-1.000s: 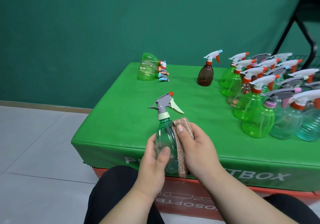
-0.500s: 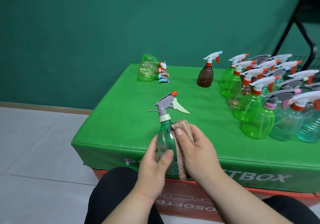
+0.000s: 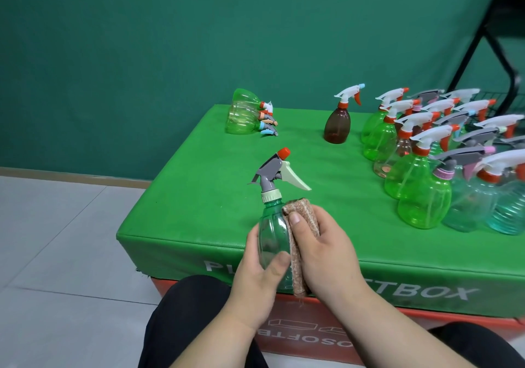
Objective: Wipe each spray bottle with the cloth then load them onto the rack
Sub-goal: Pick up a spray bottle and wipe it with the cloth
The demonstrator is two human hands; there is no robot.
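Bottle (image 3: 271, 234) in left hand (image 3: 255, 282) above box (image 3: 170, 239) front edge; right hand (image 3: 326, 254) grips cloth (image 3: 308, 217).

— We hold the clear green plastic spray bottle (image 3: 271, 234), with its grey trigger head and red nozzle tip, upright over the near edge of the green surface (image 3: 199, 197), our left hand (image 3: 255, 276) round its body.
— Our right hand (image 3: 326, 254) presses the folded brown knitted cloth (image 3: 308, 217) to its right side.
— And the others?
— A brown spray bottle (image 3: 338, 124) stands alone, the upright spray bottles (image 3: 423, 197) crowd the right, and a few green bottles (image 3: 244, 114) lie at the back.
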